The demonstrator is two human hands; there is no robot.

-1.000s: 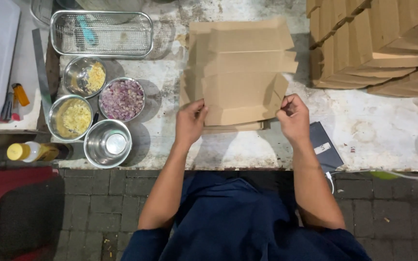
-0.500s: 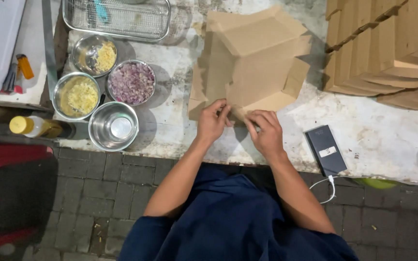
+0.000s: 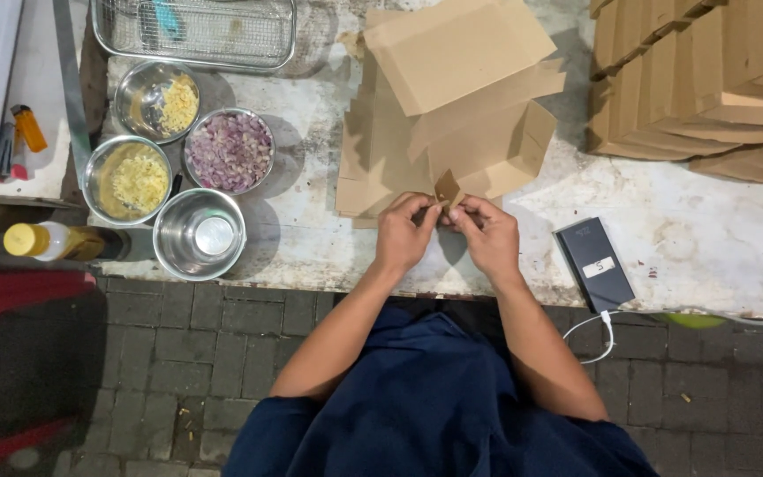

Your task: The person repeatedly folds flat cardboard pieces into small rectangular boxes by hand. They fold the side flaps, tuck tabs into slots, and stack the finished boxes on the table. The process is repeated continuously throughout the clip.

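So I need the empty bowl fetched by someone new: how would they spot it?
On the worn white counter, left of the cardboard box, sit four steel bowls. The empty bowl is the one nearest the counter's front edge, and the only one without food.

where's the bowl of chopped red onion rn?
Head view, left half of the table: the onion bowl sits among three other steel bowls, below the wire basket and left of the cardboard box.
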